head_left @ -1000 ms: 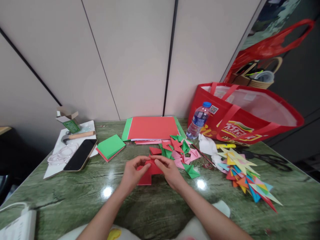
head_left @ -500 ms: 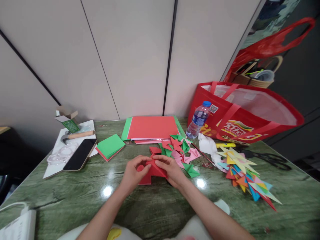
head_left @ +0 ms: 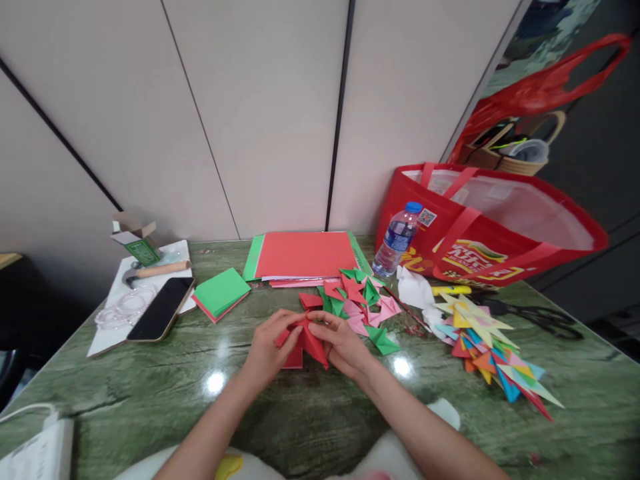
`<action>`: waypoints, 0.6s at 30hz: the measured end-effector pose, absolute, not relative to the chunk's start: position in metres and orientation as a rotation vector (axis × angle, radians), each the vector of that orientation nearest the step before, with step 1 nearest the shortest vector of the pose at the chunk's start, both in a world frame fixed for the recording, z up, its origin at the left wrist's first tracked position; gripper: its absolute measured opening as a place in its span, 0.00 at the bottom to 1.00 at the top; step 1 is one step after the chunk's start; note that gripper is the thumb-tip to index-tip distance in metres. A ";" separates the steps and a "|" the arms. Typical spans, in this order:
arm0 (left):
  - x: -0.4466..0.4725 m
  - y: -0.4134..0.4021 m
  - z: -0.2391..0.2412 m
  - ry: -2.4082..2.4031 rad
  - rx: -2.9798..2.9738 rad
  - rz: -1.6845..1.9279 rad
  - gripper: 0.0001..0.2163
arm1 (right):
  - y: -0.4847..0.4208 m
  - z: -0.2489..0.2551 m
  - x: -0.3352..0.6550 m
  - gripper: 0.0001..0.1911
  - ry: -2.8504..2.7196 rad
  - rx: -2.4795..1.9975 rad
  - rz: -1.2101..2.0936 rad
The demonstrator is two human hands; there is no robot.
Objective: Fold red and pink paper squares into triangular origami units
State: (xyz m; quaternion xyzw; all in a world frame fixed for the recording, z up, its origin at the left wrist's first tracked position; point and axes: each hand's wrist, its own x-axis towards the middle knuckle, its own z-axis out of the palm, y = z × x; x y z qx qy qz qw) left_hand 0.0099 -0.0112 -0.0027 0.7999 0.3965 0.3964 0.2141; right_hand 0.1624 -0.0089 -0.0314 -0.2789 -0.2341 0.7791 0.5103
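Between both hands is a piece of folded red paper (head_left: 313,345), its lower end drawn to a point. My left hand (head_left: 273,343) is closed, pinching the paper's left side with thumb and fingers. Closed on its right side is my right hand (head_left: 340,340), thumb on top near the upper edge. Some of the paper is hidden behind the fingers. Under and left of it, a flat red sheet (head_left: 293,359) lies on the table, partly covered by my left hand. Just beyond my right hand, folded red, green and pink paper pieces (head_left: 354,293) form a loose pile.
Green and red paper squares (head_left: 221,293) lie left, with a phone (head_left: 161,309) beyond. Larger coloured sheets (head_left: 307,255) sit against the wall. On the right are a water bottle (head_left: 397,241), a red bag (head_left: 500,233), multicoloured folded paper (head_left: 493,353) and black scissors (head_left: 537,317).
The red paper has been turned and narrowed between my fingers; its wide lower flap now shows as a downward point. My hands have barely shifted.
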 end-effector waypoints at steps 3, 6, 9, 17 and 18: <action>0.010 -0.011 -0.006 1.108 2.297 1.126 0.09 | -0.010 -0.031 0.161 0.14 -0.543 -0.668 1.903; 0.010 -0.010 -0.012 1.130 2.352 1.153 0.08 | -0.012 -0.032 0.160 0.18 -0.559 -0.679 1.899; 0.010 -0.010 -0.016 1.173 2.352 1.139 0.08 | -0.012 -0.034 0.158 0.20 -0.640 -0.725 1.824; 0.009 -0.010 -0.005 1.190 2.185 1.020 0.08 | -0.012 -0.035 0.156 0.15 -0.758 -0.806 1.688; 0.009 -0.010 -0.004 1.174 2.109 0.993 0.08 | -0.011 -0.034 0.157 0.14 -0.758 -0.800 1.701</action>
